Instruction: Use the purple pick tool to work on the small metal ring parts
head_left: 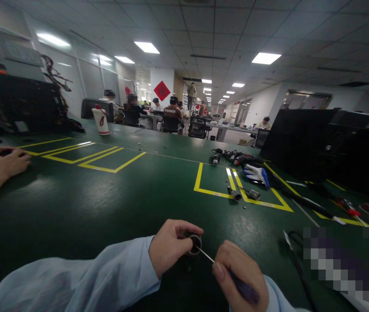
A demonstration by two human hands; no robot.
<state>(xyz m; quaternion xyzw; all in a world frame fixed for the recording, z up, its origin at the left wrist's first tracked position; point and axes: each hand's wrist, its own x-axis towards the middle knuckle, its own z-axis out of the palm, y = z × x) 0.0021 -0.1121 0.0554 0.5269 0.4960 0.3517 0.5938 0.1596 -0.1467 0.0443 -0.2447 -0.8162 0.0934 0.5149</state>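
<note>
My left hand (170, 243) grips a small round metal housing (198, 239), its open end turned to the right. In my right hand (241, 271) is a screwdriver (243, 289) with a dark purple handle. Its thin shaft reaches into the opening of the housing; the tip is hidden inside. A tiny ring-like part (188, 269) lies on the green table just below the housing. Farther off, two similar metal parts, one a cylinder (235, 194) and the other a second cylinder (254, 194), rest by the yellow tape lines.
Blue-white gloves (256, 174) and a cluster of dark tools (228, 154) lie beyond. To the right are a red-handled screwdriver (348, 206) and a black cable (296, 255). Another person's hands (7, 162) are at the left edge. A white cup (100, 121) stands at the back.
</note>
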